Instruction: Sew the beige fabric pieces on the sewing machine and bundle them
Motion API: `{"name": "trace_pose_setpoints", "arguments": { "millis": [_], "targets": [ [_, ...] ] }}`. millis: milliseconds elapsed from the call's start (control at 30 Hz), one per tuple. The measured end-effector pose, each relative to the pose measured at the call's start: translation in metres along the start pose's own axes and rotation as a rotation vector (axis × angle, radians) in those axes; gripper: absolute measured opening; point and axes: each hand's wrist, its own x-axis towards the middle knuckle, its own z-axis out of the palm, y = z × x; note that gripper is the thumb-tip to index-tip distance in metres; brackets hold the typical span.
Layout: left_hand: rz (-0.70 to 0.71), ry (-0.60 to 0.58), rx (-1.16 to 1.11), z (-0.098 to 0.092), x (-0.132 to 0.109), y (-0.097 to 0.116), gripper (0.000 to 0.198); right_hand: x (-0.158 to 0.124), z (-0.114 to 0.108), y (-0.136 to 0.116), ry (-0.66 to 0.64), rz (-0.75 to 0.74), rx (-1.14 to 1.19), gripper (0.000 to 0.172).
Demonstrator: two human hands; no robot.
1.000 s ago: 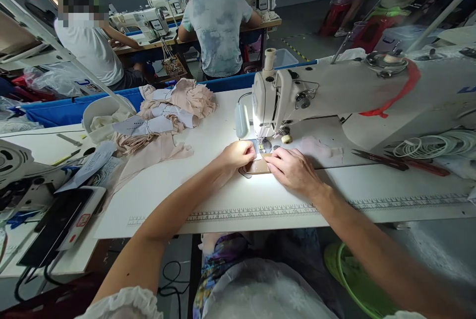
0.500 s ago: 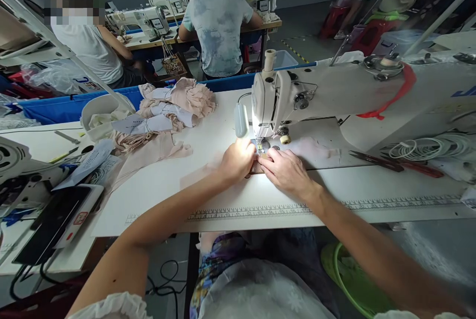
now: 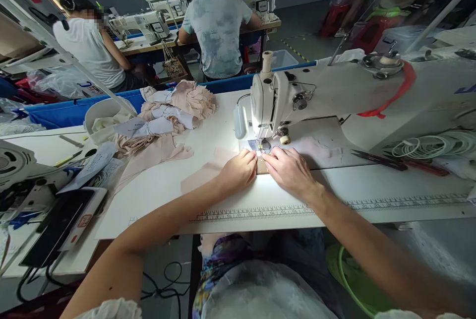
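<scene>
A white sewing machine (image 3: 265,103) stands before me, its lamp lighting the needle area. Just left of and below the presser foot (image 3: 261,146), my left hand (image 3: 240,170) is closed, fingertips pinching thin sheer fabric. This pale pink fabric (image 3: 199,172) spreads over the table to the left. My right hand (image 3: 290,170) lies right of the foot, thumb and fingers together on the fabric edge; its grip is partly hidden. Between the hands shows a small tan plate (image 3: 263,166). More sheer cloth (image 3: 318,151) lies under the machine arm.
Bundled pink cloth pieces (image 3: 195,103) with paper labels lie at the table's back left. Dark scissors (image 3: 377,159) and coiled white cord (image 3: 427,146) rest at right. A ruler strip (image 3: 238,216) runs along the front edge. Two people sit at machines beyond.
My left hand has drawn back from the presser foot towards me, and more sheer fabric shows beside it. The right hand has shifted slightly right. The view has moved a little.
</scene>
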Motion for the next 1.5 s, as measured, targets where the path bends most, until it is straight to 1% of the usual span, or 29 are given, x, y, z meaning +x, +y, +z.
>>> {"name": "trace_pose_setpoints", "arguments": {
  "millis": [167,233,367,500,600,700,767,833,900,1067,1300,1433,1500],
  "targets": [
    [-0.006,0.036,-0.039,0.007,0.006,-0.013,0.034,-0.002,0.004,0.013,0.022,0.056,0.003,0.032],
    [0.014,0.047,-0.047,0.008,0.007,-0.017,0.035,-0.002,0.005,0.016,0.038,0.066,0.008,0.032],
    [0.071,0.066,-0.056,0.006,0.008,-0.023,0.036,-0.002,0.007,0.016,0.048,0.078,0.017,0.034],
    [0.082,0.072,-0.059,0.005,0.008,-0.025,0.038,-0.004,0.008,0.015,0.031,0.114,0.058,0.035],
    [0.068,0.059,-0.080,0.005,0.008,-0.025,0.038,-0.002,0.008,0.018,0.033,0.198,0.185,0.033],
    [0.052,0.034,-0.115,0.004,0.009,-0.025,0.035,0.006,0.009,0.027,0.030,0.335,0.331,0.033],
    [0.048,0.020,-0.115,0.004,0.010,-0.024,0.033,0.013,0.009,0.033,0.034,0.425,0.347,0.035],
    [0.050,0.014,-0.103,0.005,0.010,-0.024,0.034,0.019,0.010,0.037,0.055,0.476,0.319,0.037],
    [0.049,0.015,-0.098,0.006,0.009,-0.024,0.036,0.020,0.012,0.038,0.081,0.480,0.299,0.040],
    [0.038,0.014,-0.101,0.010,0.009,-0.027,0.037,0.012,0.016,0.032,0.124,0.444,0.275,0.047],
    [0.022,0.041,-0.088,0.014,0.013,-0.031,0.037,0.017,0.017,0.035,0.075,0.493,0.233,0.041],
    [-0.008,0.019,-0.106,0.014,0.014,-0.030,0.035,0.012,0.014,0.038,0.122,0.483,0.221,0.038],
    [-0.039,0.015,-0.119,0.012,0.015,-0.030,0.034,0.008,0.012,0.037,0.126,0.475,0.250,0.037]
  ]
}}
